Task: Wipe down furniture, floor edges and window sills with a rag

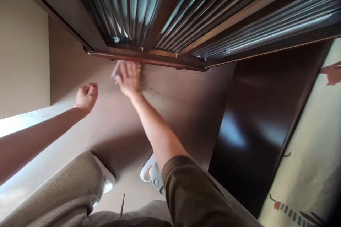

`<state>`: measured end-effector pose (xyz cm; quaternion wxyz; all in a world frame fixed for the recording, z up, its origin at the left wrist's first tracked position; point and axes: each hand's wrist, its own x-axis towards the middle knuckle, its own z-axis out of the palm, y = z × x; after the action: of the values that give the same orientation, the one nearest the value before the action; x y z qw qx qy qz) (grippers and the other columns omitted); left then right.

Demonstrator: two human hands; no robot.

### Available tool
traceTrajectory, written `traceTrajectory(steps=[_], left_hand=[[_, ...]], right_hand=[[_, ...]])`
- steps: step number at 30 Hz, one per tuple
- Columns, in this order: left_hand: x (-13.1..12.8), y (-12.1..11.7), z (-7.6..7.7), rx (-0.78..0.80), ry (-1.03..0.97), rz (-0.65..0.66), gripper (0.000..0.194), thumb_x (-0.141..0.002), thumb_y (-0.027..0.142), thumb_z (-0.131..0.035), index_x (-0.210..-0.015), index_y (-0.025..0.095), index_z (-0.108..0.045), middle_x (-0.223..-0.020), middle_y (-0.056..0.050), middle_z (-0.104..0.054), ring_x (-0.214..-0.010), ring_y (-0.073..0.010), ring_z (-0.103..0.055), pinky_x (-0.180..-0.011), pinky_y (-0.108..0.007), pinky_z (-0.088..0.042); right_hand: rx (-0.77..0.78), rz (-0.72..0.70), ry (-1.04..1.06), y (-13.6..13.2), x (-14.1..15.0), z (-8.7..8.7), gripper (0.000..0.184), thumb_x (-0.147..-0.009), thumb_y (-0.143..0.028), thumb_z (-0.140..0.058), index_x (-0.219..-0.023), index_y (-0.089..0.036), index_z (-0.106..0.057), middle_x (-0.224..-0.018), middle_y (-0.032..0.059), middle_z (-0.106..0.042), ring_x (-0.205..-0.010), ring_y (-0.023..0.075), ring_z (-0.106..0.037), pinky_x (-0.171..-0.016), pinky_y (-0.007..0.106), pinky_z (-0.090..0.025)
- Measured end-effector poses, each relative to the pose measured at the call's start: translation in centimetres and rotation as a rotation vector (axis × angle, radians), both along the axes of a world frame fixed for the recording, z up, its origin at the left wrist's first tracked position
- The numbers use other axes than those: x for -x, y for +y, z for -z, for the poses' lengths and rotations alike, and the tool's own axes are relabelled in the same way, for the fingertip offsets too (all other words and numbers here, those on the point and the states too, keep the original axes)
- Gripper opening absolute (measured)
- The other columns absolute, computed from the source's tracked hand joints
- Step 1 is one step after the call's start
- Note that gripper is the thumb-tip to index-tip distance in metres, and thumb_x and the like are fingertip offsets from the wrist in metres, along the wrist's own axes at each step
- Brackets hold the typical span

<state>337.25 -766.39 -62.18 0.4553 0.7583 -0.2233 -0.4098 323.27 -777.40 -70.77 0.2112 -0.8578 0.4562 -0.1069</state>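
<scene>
My right hand (129, 79) lies flat with spread fingers on a brown wood-look panel (170, 99), just below a wooden rail (146, 58). A crumpled pale tissue or cloth (115, 70) sticks out from under its fingertips. My left hand (87, 97) hangs in a loose fist to the left, touching nothing and holding nothing that I can see. An olive sleeve (186, 191) covers my right forearm near the bottom of the view.
Ribbed glass panels (128, 6) in dark frames fill the top. A glossy dark panel (247, 131) stands to the right, beyond it a patterned pale surface (301, 180). Another person's hand (331, 73) enters at the right edge. White slippers (106, 180) and beige ribbed clothing (58, 188) show below.
</scene>
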Motion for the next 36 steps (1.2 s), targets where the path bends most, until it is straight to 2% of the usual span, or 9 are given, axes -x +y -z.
traceTrajectory(steps=[4,8,14,17,20,25,28,32,36], left_hand=[[-2.3,0.3,-1.2,0.016,0.016,-0.281,0.032,-0.074,0.005,-0.044,-0.054,0.022,-0.026,-0.042,0.008,-0.019,-0.039,-0.0061,-0.013,-0.040,-0.024,-0.008],[-3.0,-0.1,-1.2,0.000,0.057,-0.335,0.031,-0.067,0.003,-0.043,-0.056,0.022,-0.022,-0.042,0.009,-0.017,-0.039,-0.0062,-0.010,-0.041,-0.025,-0.006],[-2.1,-0.4,-0.8,-0.016,0.121,-0.262,0.032,-0.068,0.001,-0.043,-0.055,0.022,-0.023,-0.043,0.009,-0.017,-0.038,-0.0056,-0.010,-0.041,-0.025,-0.005],[-2.3,-0.2,-0.7,-0.044,0.153,-0.230,0.034,-0.068,-0.001,-0.042,-0.055,0.022,-0.021,-0.043,0.009,-0.016,-0.039,-0.0058,-0.009,-0.041,-0.025,-0.004],[-3.1,0.4,-0.9,-0.074,0.161,-0.217,0.035,-0.071,-0.001,-0.041,-0.056,0.022,-0.020,-0.044,0.008,-0.015,-0.039,-0.0059,-0.009,-0.040,-0.025,-0.004],[-4.2,2.0,-2.9,-0.132,0.142,-0.201,0.037,-0.080,-0.001,-0.037,-0.058,0.023,-0.019,-0.045,0.008,-0.013,-0.039,-0.0049,-0.009,-0.039,-0.023,-0.006],[-4.3,3.8,-4.5,-0.154,0.132,-0.203,0.038,-0.086,0.002,-0.035,-0.058,0.023,-0.019,-0.047,0.007,-0.013,-0.040,-0.0047,-0.010,-0.040,-0.023,-0.005],[-4.5,7.3,-5.6,-0.182,0.208,-0.169,0.041,-0.092,0.007,-0.034,-0.057,0.022,-0.020,-0.048,0.006,-0.014,-0.041,-0.0051,-0.012,-0.041,-0.025,-0.007],[-5.1,11.0,-5.4,-0.161,0.280,-0.327,0.042,-0.094,0.010,-0.036,-0.057,0.022,-0.019,-0.048,0.006,-0.014,-0.042,-0.0065,-0.011,-0.041,-0.026,-0.007]], right_hand=[[-0.078,-0.585,-0.189,13.2,-4.9,0.7,0.042,-0.097,-0.020,-0.048,-0.138,-0.012,-0.053,-0.152,0.0136,-0.046,-0.147,0.0240,-0.034,-0.125,0.048,-0.020],[-0.150,-0.670,-0.253,13.8,-2.2,2.0,0.043,-0.096,-0.009,-0.040,-0.131,-0.021,-0.061,-0.143,0.0049,-0.057,-0.141,0.0150,-0.044,-0.123,0.038,-0.029],[0.071,0.475,-0.032,0.8,18.1,2.3,0.048,-0.088,-0.011,-0.041,-0.130,-0.014,-0.065,-0.140,0.0161,-0.058,-0.139,0.0230,-0.044,-0.119,0.044,-0.030],[0.092,0.735,0.011,-2.4,24.5,2.4,0.056,-0.091,-0.014,-0.031,-0.143,-0.015,-0.052,-0.148,0.0221,-0.048,-0.144,0.0297,-0.037,-0.113,0.061,-0.026],[0.064,0.755,0.104,-0.5,20.8,2.5,0.054,-0.093,-0.020,-0.037,-0.145,-0.009,-0.048,-0.151,0.0242,-0.043,-0.146,0.0342,-0.029,-0.113,0.063,-0.022],[-0.042,-0.020,0.031,11.3,2.9,1.4,0.056,-0.097,-0.033,-0.044,-0.149,-0.012,-0.042,-0.158,0.0158,-0.034,-0.150,0.0330,-0.019,-0.122,0.058,-0.013],[-0.191,-0.399,-0.073,16.4,-2.7,0.3,0.050,-0.097,-0.022,-0.040,-0.147,-0.019,-0.045,-0.156,0.0077,-0.040,-0.150,0.0247,-0.025,-0.126,0.048,-0.015],[-0.225,-0.457,-0.107,12.3,0.7,0.5,0.053,-0.095,-0.011,-0.036,-0.145,-0.022,-0.048,-0.151,0.0031,-0.047,-0.147,0.0193,-0.029,-0.126,0.041,-0.017],[-0.087,0.067,-0.070,2.3,7.6,1.7,0.054,-0.093,-0.012,-0.039,-0.147,-0.008,-0.044,-0.155,0.0137,-0.040,-0.149,0.0256,-0.016,-0.123,0.049,-0.009]])
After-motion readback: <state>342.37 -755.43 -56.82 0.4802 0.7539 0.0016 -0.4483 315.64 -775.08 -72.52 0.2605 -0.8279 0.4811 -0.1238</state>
